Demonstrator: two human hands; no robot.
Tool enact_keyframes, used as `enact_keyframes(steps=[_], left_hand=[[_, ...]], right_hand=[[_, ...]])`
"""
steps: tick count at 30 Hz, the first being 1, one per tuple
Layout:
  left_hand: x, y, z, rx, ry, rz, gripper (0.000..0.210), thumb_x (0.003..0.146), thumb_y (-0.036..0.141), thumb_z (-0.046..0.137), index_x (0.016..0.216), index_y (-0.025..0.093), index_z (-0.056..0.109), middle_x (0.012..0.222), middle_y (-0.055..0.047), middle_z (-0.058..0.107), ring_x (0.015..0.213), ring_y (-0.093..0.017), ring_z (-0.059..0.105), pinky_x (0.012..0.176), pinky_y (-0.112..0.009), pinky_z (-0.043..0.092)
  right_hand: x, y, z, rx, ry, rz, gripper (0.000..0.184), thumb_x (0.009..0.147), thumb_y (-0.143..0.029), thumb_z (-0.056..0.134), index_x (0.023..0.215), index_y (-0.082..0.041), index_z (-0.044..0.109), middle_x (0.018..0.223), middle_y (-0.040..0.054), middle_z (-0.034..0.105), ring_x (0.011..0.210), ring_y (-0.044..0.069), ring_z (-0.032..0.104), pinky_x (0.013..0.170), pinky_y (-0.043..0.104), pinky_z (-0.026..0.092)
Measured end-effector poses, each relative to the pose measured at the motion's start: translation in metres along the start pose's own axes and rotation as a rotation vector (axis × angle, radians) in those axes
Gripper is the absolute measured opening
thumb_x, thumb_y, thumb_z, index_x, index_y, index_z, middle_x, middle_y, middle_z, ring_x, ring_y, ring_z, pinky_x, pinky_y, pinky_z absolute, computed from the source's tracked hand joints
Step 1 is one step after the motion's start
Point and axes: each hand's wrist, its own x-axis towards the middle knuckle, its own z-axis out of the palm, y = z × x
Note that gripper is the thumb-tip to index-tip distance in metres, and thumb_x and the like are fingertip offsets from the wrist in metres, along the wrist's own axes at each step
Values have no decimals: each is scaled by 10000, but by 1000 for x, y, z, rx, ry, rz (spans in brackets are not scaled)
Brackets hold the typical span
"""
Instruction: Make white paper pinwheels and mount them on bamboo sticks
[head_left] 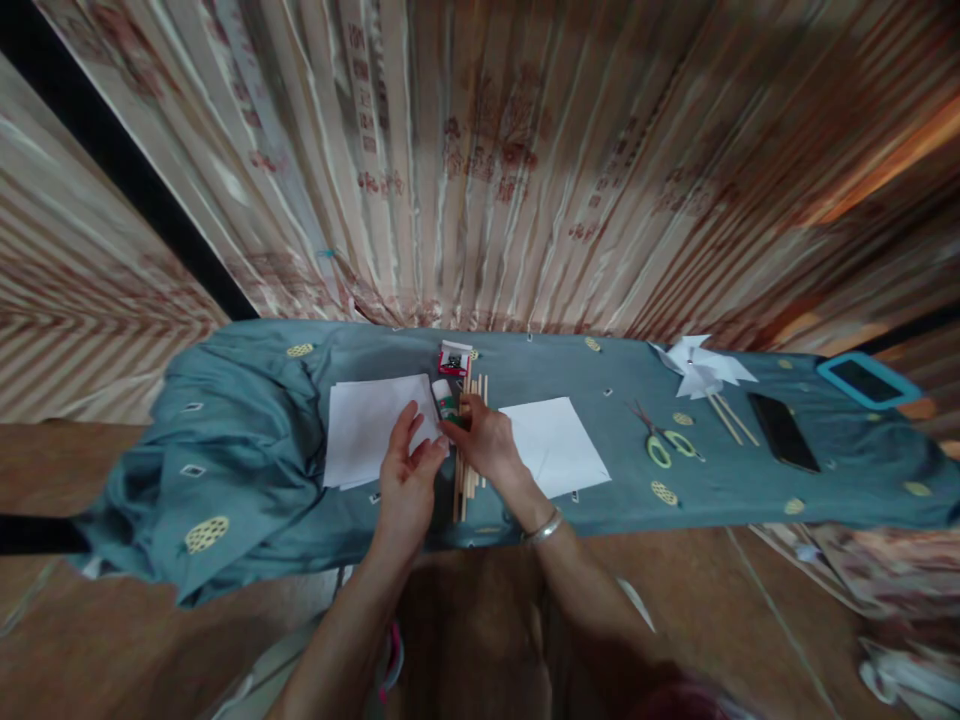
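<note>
A glue stick [444, 398] with a white cap and a green body lies slanted between the hands, over the edge of a stack of white paper [364, 430]. The thumb and fingers of my right hand [489, 440], which wears a silver bracelet, close around its lower end. That hand also hides part of a row of thin wooden sticks [469, 487]. My left hand [409, 470] is open over the stack's right edge, palm turned partly up and fingers apart. To the right of my right hand lies a single white sheet [559, 445] with faint lines on it.
Behind the glue stick sits a small red-and-white box [454, 358] with dark bits inside. Farther right are scissors [660, 440] with green handles, a white paper pinwheel [697, 368] on sticks, a black phone [784, 432] and a blue-framed device [868, 380]. Bunched cloth [225, 450] covers the left end.
</note>
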Motion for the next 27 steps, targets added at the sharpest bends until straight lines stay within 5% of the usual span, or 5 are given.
enact_keyframes(steps=[8, 15, 21, 27], left_hand=[[3, -2, -3, 118, -50, 87, 558, 739, 325, 682, 1269, 253, 521, 1421, -90, 459, 1308, -265, 419, 1042, -406, 374], [-9, -6, 12, 385, -136, 328, 545, 806, 272, 613, 1328, 246, 457, 1395, -93, 465, 1295, -250, 419, 1066, -446, 348], [-24, -26, 28, 651, -587, 521, 285, 820, 185, 592, 1100, 217, 636, 1123, -87, 637, 1078, -236, 574, 968, -435, 454], [-32, -48, 37, 882, -752, 621, 403, 747, 119, 662, 1138, 207, 615, 1216, -108, 610, 1177, -279, 512, 1004, -513, 428]], right_hand=[[7, -16, 14, -302, 19, -67, 343, 889, -467, 550, 993, -143, 592, 896, 137, 702, 852, 244, 670, 670, 286, 486], [-15, 20, -12, -210, 213, -243, 209, 929, -213, 466, 1041, -144, 628, 919, 113, 707, 865, 237, 636, 756, 327, 501], [-52, 83, -57, -164, 255, -349, 251, 941, -203, 424, 1012, -146, 658, 945, 115, 717, 869, 231, 633, 814, 359, 515], [-92, 120, -72, -210, 127, -429, 246, 930, -193, 448, 1066, -139, 645, 1015, 118, 705, 934, 242, 632, 841, 409, 543]])
